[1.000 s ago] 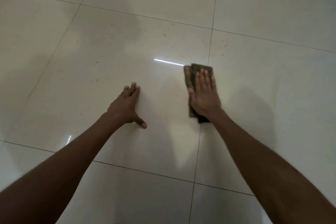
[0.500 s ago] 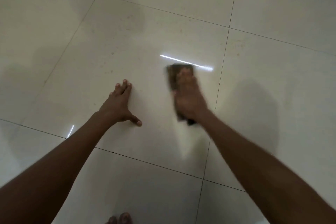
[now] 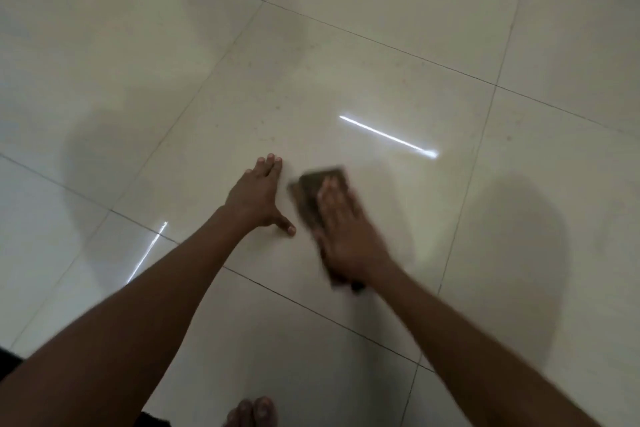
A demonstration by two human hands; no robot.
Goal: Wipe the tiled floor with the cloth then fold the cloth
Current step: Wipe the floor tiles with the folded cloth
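Note:
A dark brown folded cloth lies flat on the glossy cream tiled floor. My right hand presses down on it with the palm and fingers flat; the cloth's far end and near corner stick out from under the hand, and both are blurred by motion. My left hand rests flat on the tile just to the left of the cloth, fingers together and thumb spread, holding nothing. A narrow gap separates the left thumb from the cloth.
Dark grout lines cross the floor. A bright streak of reflected light lies beyond the cloth and a smaller one at the left. Toes of a bare foot show at the bottom edge.
My right hand has slid the cloth leftward across the tile, from the grout line to just beside my left hand. The left hand has stayed planted while the view shifted.

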